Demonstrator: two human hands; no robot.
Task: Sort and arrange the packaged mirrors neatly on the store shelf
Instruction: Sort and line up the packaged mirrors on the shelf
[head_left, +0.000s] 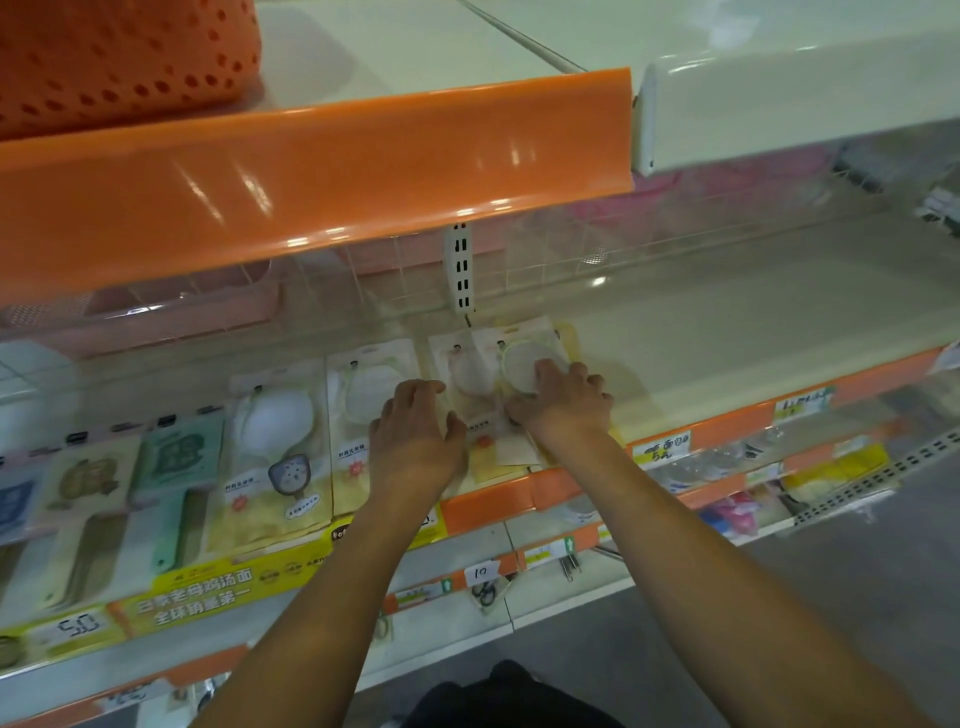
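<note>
Several packaged round mirrors lie flat in a row on the cream shelf (727, 332). My left hand (415, 431) rests on a yellow-carded mirror pack (371, 384), its fingers bent over the pack's right edge. My right hand (563, 397) presses down on the rightmost mirror pack (524, 353), fingers bent on the round mirror face. Between my hands lies another mirror pack (467, 369), partly overlapped by the rightmost one. Further left sits a mirror pack with a grey cartoon sticker (275, 447).
An orange shelf lip (311, 171) hangs overhead with an orange perforated basket (119, 57) on it. Green and beige packs (179, 457) lie at the left. Price tags run along the orange shelf edge (727, 431). Lower shelves hold small goods.
</note>
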